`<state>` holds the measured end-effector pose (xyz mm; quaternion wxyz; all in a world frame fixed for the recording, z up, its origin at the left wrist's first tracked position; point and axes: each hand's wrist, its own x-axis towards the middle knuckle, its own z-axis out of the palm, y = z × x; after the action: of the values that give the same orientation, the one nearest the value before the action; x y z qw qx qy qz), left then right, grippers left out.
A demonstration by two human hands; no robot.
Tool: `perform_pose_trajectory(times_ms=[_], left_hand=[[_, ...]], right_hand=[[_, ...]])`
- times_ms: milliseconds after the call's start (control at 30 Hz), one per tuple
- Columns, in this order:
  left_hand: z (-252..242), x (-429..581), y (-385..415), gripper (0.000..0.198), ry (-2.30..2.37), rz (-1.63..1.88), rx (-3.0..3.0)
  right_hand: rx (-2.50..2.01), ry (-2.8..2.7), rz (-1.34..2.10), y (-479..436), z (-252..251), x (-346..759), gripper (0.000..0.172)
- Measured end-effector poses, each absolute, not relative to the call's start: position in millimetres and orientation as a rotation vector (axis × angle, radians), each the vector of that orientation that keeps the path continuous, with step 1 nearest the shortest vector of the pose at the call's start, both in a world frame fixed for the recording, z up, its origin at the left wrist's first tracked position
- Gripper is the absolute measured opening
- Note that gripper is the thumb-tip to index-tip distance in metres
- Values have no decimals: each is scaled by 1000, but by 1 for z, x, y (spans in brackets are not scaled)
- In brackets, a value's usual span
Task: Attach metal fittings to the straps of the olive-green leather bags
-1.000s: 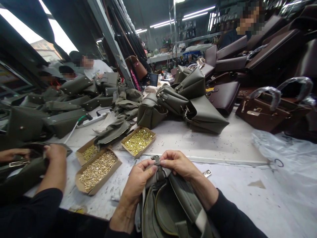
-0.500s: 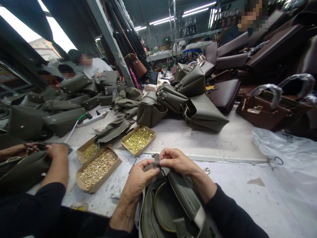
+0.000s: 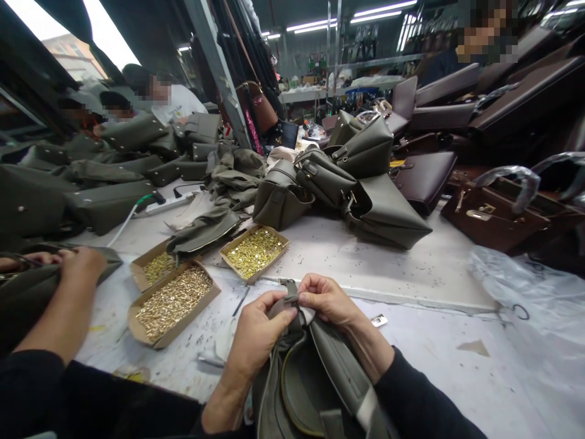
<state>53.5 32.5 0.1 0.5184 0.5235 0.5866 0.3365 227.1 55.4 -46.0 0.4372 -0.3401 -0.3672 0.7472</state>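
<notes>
Unmoved, both hands pinch the olive bag's (image 3: pixel 315 378) strap tab (image 3: pixel 289 291), pointing up-away.

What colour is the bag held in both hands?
Olive green bag, seen in the head view.

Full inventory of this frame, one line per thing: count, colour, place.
bag: 1, olive, bottom centre, open, under both hands
tab: 1, olive with metal end, pinched at the bag's top
boxes: 3, cardboard, full of gold fittings, centre left
olive bags: many, piled centre and left
brown bags: several, right
plastic sheet: 1, clear, right
table: 1, white, scuffed
co-worker's hand: 1, far left, on an olive bag
left hand: grip on tab
right hand: grip on tab
</notes>
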Motion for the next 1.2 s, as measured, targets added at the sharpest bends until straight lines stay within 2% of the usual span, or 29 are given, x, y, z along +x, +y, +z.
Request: perform_pose_trajectory(times_ms=[167, 400, 667, 1000, 1200], left_hand=[[5, 58, 27, 27, 1482, 852, 1356], [5, 52, 30, 30, 1351, 793, 1305], [9, 50, 33, 34, 1265, 800, 1213], [3, 49, 36, 28, 1347, 819, 1354], [4, 46, 32, 26, 1307, 958, 1414]], right_hand=[[-845, -1009, 1684, 47, -39, 227, 48], [-906, -1303, 1571, 41, -37, 239, 37], [-813, -1191, 1706, 44, -31, 236, 41], [-904, -1224, 1608, 42, -24, 235, 27], [-884, -1055, 1771, 45, -30, 232, 42]])
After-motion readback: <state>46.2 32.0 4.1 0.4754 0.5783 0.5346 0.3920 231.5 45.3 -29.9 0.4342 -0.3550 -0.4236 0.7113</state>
